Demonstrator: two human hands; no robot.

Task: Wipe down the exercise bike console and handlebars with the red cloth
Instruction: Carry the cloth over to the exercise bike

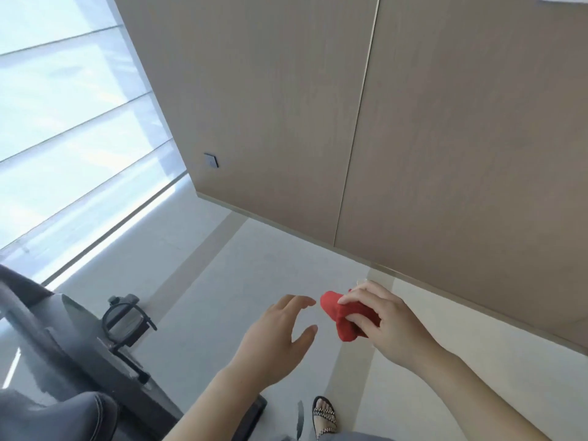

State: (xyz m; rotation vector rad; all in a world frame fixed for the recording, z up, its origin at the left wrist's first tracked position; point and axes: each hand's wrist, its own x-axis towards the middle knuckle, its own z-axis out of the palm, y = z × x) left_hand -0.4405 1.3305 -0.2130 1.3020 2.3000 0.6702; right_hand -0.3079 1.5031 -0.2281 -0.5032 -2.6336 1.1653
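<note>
Head view. A: where's the red cloth (343,329) rn?
B: Bunched in the right hand (388,323), thumb & fingers curled round it, wad poking out toward the left. It's in mid-air over the floor (254,265), right of the exercise bike (79,354), touching nothing else.
A: Why bunched?
B: My guess: a tight wad is easy to carry. Prob needs folding into a flat pad before it'll wipe well.
A: Left hand (276,338)?
B: Open, fingers spread & loosely bent, holding nothing. It's near the cloth w/ a small gap, no contact. Looks posed to take a corner or help reshape the wad, but that's a guess.
A: And the bike?
B: Low left of frame. Dark body & a strapped pedal (125,323) show, plus something dark & padded at bottom left, poss. the seat. Console & handlebars: can't pick them out. A dark curved bar at the far left edge could be part of the bike, can't tell.
A: So, progress?
B: By my read no wiping is underway: cloth is well apart from the bike, and the person stands beside it, one sandalled foot (324,415) below the hands. Next move prob means turning toward the bike's front & bringing the cloth to the console.
</note>
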